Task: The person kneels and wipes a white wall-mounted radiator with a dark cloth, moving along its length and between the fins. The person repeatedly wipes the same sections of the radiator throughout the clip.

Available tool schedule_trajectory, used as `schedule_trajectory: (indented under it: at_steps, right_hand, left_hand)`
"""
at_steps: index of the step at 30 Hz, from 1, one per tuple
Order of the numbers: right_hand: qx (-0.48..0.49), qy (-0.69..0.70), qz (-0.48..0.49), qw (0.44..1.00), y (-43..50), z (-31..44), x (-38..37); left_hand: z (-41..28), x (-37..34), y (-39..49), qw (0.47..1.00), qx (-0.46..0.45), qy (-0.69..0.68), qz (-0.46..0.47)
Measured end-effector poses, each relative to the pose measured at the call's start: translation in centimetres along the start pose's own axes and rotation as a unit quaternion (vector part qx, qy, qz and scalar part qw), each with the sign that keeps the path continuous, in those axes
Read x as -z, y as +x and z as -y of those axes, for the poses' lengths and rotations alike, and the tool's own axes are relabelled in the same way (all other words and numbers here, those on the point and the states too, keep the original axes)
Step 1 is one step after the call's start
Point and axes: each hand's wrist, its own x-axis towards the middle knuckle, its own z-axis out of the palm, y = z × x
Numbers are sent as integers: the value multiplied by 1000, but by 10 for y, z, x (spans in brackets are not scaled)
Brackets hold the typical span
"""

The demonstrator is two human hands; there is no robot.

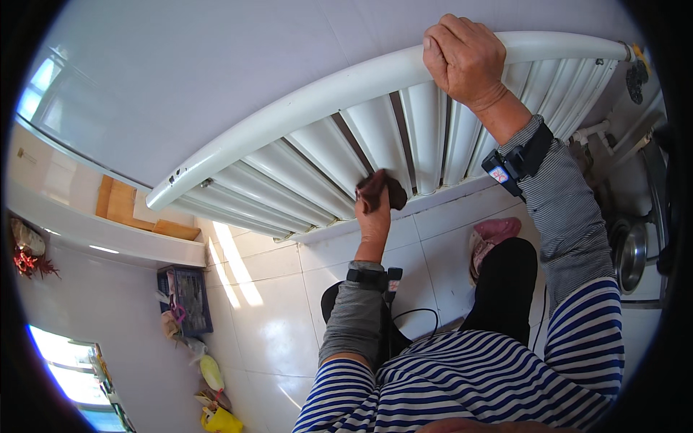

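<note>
A white wall radiator (379,122) with upright panels and a thick rounded top pipe (303,105) spans the view before me. My right hand (464,58) is closed over the top pipe, right of the middle. Lower down, my left hand (374,208) grips a crumpled dark brown cloth (382,190) against the lower part of the panels. The cloth is slightly blurred and hides most of the fingers. Paint is chipped near the pipe's left end.
Light floor tiles (270,308) lie below, with sunlit stripes at left. A dark blue crate (187,300), bags and a yellow bag (221,421) line the left wall. Pipes (593,130) and a metal pot (632,258) stand at right. A cable (422,310) hangs near my legs.
</note>
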Motion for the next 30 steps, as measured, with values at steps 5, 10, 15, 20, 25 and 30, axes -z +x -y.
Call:
schedule_trajectory:
  at_steps: [5,10,15,20,25,30]
  right_hand:
    - [-15,11,-6,1000,3,2,-1]
    - [-19,17,-18,1000,3,1,0]
    - [-17,19,-21,999,4,2,0]
    - [-19,24,-10,999,3,2,1]
    - [1,19,-20,1000,2,0,-1]
    - [25,28,-28,999,2,1,-1]
  left_hand:
    - [-105,50,37,999,-45,1,6]
    - [-165,67,69,984,-53,-157,-61]
    - [-149,58,62,987,-144,45,-60]
    - [-98,41,47,984,-93,141,-51]
    - [-37,29,24,985,-96,141,-10]
    - [25,8,6,977,-127,168,-41]
